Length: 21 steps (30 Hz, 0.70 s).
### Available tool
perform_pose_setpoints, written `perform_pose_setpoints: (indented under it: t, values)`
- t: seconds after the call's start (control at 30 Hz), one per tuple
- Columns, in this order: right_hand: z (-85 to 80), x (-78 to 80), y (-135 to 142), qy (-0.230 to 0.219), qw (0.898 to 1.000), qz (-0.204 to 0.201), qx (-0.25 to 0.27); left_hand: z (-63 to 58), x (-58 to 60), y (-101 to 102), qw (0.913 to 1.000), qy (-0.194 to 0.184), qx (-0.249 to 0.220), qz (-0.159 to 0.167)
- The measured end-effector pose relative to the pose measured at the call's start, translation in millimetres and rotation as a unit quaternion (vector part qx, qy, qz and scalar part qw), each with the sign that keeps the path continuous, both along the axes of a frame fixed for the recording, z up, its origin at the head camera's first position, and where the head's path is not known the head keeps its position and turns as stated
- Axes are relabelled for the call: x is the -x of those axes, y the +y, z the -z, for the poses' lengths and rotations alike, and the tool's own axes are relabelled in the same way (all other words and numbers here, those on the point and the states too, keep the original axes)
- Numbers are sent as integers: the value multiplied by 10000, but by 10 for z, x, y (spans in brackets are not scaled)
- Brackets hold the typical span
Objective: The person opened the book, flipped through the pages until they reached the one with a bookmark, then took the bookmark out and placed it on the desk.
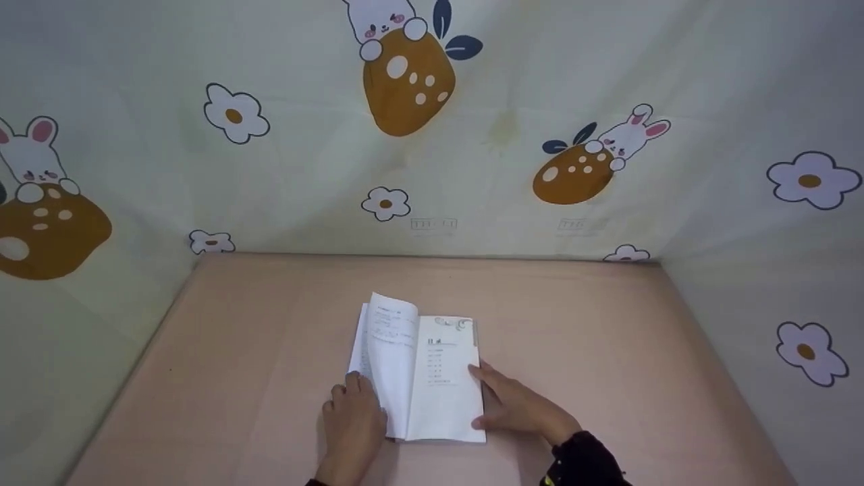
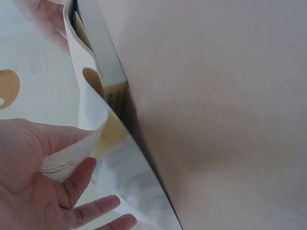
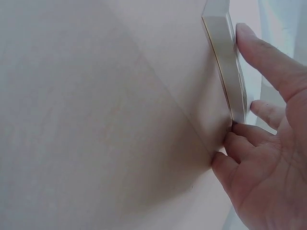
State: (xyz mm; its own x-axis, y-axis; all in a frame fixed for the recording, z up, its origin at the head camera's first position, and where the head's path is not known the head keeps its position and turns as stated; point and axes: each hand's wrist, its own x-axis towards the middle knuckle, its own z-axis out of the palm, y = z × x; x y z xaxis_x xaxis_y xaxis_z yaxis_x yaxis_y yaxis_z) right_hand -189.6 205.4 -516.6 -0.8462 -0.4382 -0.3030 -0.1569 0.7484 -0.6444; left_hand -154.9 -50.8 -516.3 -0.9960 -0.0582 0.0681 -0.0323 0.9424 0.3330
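Observation:
An open book (image 1: 445, 398) lies on the table. Its right-hand page carries a printed list under an ornament. My left hand (image 1: 352, 415) is at the lower left side of the book, holding a lifted page (image 1: 393, 364) that bows up near the spine. Seen from the left wrist, the page (image 2: 112, 132) runs between the thumb and the other fingers of the left hand (image 2: 53, 179). At the right edge, the thumb and forefinger of my right hand (image 1: 516, 401) rest on the page. The right wrist view has the other fingers (image 3: 240, 148) beside the book's edge, close to the tabletop.
The table has a plain pinkish cover (image 1: 270, 351). Pale cloth walls (image 1: 304, 175) printed with rabbits, orange fruit and flowers stand behind it and along both sides. A dark sleeve (image 1: 586, 462) covers the right forearm.

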Motion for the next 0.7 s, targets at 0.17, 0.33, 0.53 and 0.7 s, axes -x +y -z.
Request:
perform_pose_setpoints:
  t: [0.17,0.33,0.53,0.7]
  values:
    - [-13,-2,9,33,10000,-34,30,46,-6,-63,9999,10,71,-141]
    - [0,2,5,28,9999,-77,73,46,2,-52,9999,-75,-9,-116]
    - [-1,-7,6,-36,9999,36,152,93,-47,-29,9947,347,391,891]
    - [1,-10,-5,-6,9999,-1,114,112,-38,0,9817,269,669,1762]
